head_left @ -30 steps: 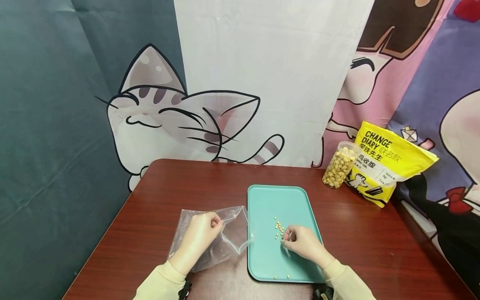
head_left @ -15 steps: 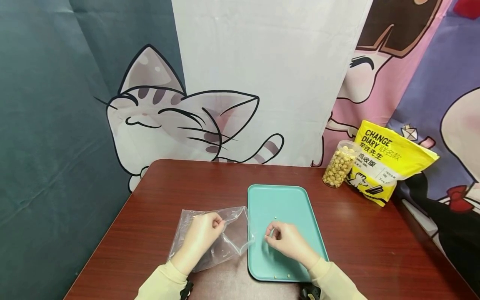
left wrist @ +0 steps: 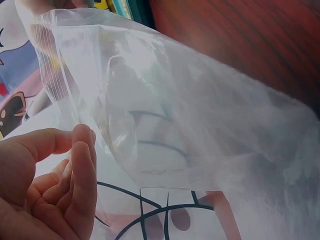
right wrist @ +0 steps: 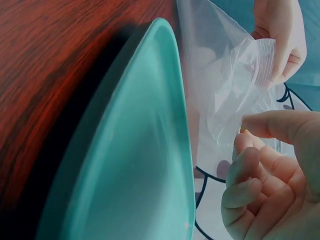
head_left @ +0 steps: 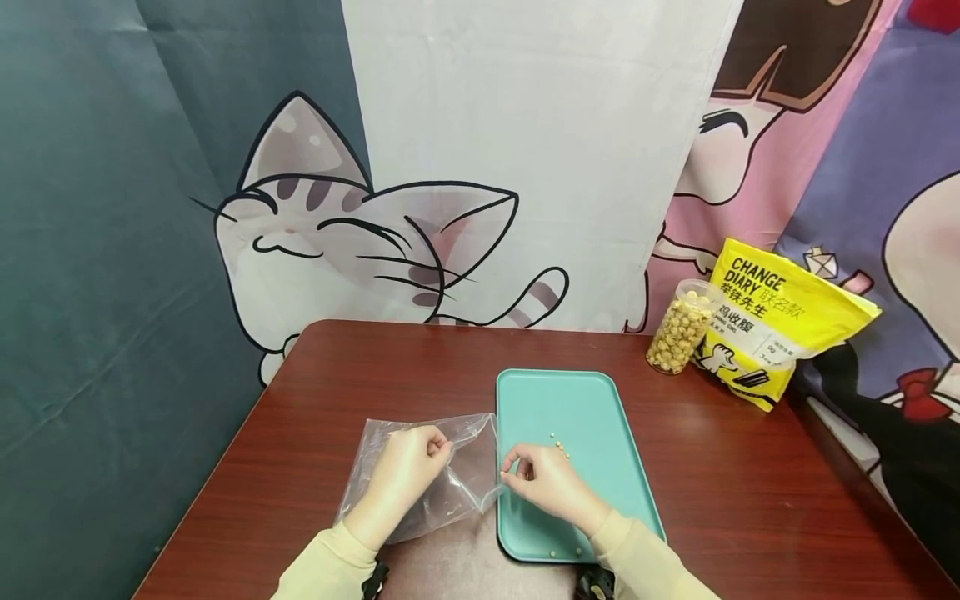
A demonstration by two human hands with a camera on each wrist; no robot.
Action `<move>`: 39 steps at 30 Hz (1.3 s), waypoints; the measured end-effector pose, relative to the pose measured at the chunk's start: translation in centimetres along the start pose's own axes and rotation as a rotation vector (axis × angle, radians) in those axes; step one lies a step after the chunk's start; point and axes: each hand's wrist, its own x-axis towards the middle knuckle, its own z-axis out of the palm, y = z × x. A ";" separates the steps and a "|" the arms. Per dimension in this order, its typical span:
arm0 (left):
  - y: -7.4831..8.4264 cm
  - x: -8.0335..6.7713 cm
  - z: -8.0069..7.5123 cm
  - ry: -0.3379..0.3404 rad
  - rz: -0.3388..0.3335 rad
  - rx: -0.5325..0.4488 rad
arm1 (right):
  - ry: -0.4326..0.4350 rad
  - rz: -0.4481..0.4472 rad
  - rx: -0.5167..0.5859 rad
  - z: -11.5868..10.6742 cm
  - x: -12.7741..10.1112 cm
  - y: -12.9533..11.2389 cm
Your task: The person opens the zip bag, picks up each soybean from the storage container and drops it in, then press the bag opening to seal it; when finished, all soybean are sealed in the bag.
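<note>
My left hand (head_left: 408, 462) pinches the upper edge of a clear zip bag (head_left: 474, 468), whose mouth gapes toward the tray. In the left wrist view the ridged zip strip (left wrist: 55, 75) runs up from the fingertips. My right hand (head_left: 551, 485) has come to the bag's mouth at the tray's left edge. Between its thumb and index fingertip a speck of a small yellow bean (right wrist: 243, 131) shows, mostly hidden by the fingers. A few more beans (head_left: 564, 451) lie on the teal tray (head_left: 555, 400), partly behind the right hand, and others (head_left: 552, 553) near its front edge.
A clear jar (head_left: 681, 327) filled with pale yellow pieces stands at the back right of the brown table (head_left: 405, 367). Beside it leans a yellow printed pouch (head_left: 780, 321). Cartoon-printed cloth (head_left: 450, 100) hangs behind the table.
My right hand has moved left across the tray, from the beans to the bag's mouth, fingers pinched. The left hand and the bag have stayed almost still.
</note>
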 end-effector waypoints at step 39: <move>-0.2 -0.1 -0.1 0.003 -0.005 -0.016 | 0.005 0.111 0.037 -2.5 -4.2 3.3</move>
